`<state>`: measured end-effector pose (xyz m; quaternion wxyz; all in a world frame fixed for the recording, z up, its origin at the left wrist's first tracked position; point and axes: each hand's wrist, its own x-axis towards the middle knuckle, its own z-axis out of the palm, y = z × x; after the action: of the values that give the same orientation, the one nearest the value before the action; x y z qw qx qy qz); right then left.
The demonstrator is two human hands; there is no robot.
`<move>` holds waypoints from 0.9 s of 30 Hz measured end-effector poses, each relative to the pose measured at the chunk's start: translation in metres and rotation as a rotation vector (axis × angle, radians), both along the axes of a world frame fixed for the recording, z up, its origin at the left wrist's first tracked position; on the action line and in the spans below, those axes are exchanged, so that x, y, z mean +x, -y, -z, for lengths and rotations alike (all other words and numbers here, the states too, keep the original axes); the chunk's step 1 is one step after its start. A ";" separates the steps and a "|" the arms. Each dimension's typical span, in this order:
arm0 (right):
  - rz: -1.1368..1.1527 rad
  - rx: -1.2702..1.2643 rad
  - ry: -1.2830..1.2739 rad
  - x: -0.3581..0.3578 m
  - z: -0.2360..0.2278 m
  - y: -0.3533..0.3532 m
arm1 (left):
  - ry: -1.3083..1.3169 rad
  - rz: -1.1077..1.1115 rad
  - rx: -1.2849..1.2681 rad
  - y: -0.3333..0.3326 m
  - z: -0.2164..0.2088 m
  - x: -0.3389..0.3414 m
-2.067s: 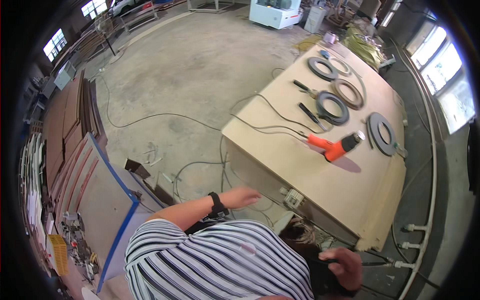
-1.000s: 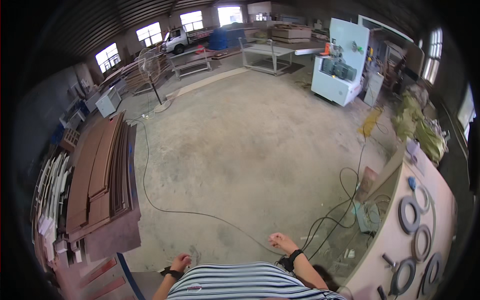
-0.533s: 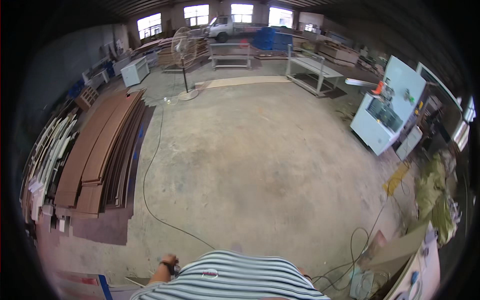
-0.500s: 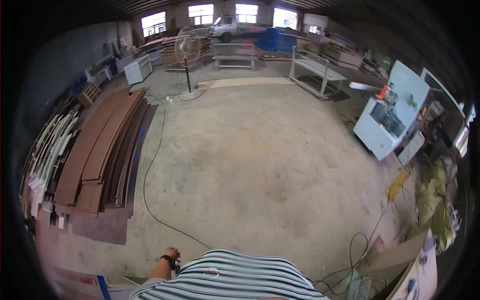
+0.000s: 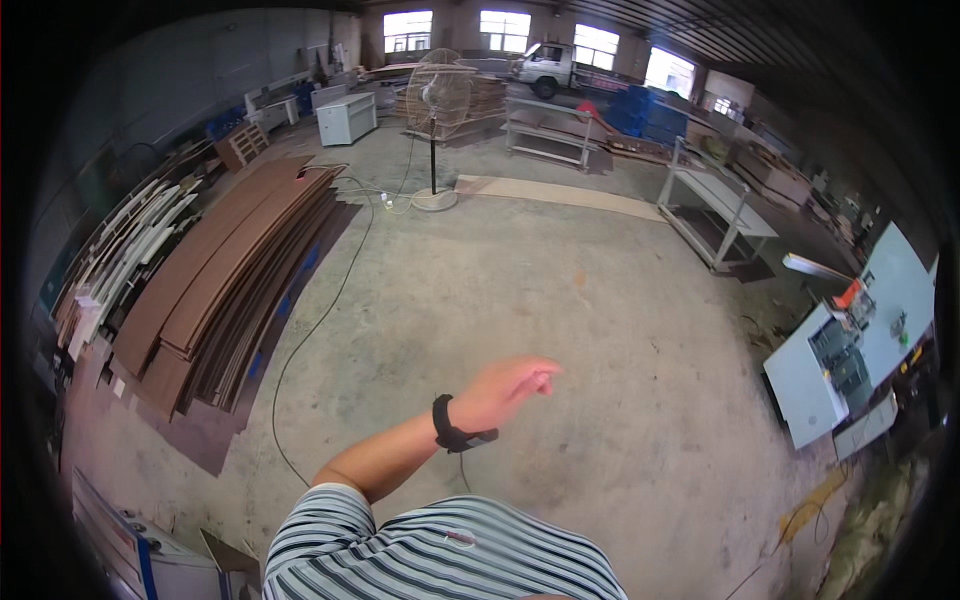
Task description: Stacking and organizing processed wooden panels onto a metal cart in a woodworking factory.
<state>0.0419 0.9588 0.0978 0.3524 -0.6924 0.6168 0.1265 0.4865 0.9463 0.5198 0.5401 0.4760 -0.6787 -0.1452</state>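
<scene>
My left hand (image 5: pixel 505 390) is raised in front of my body above the concrete floor (image 5: pixel 480 290). A black watch (image 5: pixel 450 428) is strapped round its wrist. The fingers are curled in and point to the right, a little blurred, and no object shows in them. The hand touches nothing. Nowhere in view is my right hand. My striped shirt (image 5: pixel 470 560) fills the lower edge.
Brown boards (image 5: pixel 215 270) lie stacked at left, beside white strips (image 5: pixel 140 265). A cable (image 5: pixel 325 310) crosses the floor to a standing fan (image 5: pixel 433 150). A metal-framed table (image 5: pixel 715 205) stands far right; nearer is a pale machine (image 5: pixel 815 370). A truck (image 5: pixel 545 70) stands at the back.
My left hand has risen from low at my left side and swung right, in front of my body. The view has turned left, so the surroundings sit farther right.
</scene>
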 end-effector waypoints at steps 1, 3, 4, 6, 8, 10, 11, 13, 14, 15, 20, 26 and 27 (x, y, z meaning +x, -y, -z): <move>-0.055 0.021 -0.031 -0.005 0.012 0.037 | 0.085 0.010 -0.162 0.019 -0.029 -0.008; -0.180 0.060 -0.086 -0.021 0.028 0.109 | 0.296 0.053 -0.334 0.058 -0.090 -0.015; -0.264 0.060 -0.102 -0.024 0.027 0.151 | 0.364 0.097 -0.443 0.076 -0.111 -0.015; -0.557 -0.198 -0.048 0.014 -0.047 0.236 | 0.457 0.160 -0.589 0.111 -0.137 -0.034; -0.908 -0.335 0.043 0.027 -0.055 0.332 | 0.461 0.229 -0.680 0.154 -0.156 -0.055; -0.320 -0.260 0.271 0.077 -0.117 0.401 | 0.433 0.271 -0.693 0.213 -0.149 -0.060; -0.492 -0.383 0.259 0.070 -0.105 0.449 | 0.460 0.367 -0.758 0.249 -0.152 -0.060; -0.304 -0.382 0.431 0.100 -0.141 0.518 | 0.494 0.433 -0.807 0.307 -0.144 -0.059; -0.293 -0.382 0.422 0.110 -0.153 0.550 | 0.459 0.358 -0.772 0.336 -0.140 -0.060; -0.204 -0.374 0.439 0.116 -0.162 0.579 | 0.462 0.395 -0.798 0.369 -0.142 -0.057; -0.075 -0.584 0.326 0.039 -0.074 0.705 | 0.272 0.382 -0.731 0.538 -0.156 -0.075; 0.254 -0.081 -0.003 -0.065 -0.037 0.754 | -0.069 0.998 -0.158 0.750 -0.159 -0.085; 0.309 -0.032 -0.052 -0.083 -0.032 0.759 | -0.146 1.131 -0.144 0.787 -0.158 -0.089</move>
<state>-0.0408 0.1998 0.1295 0.3405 -0.5911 0.7269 0.0787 0.3978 0.1590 0.6778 0.4552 -0.0102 -0.7967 -0.3974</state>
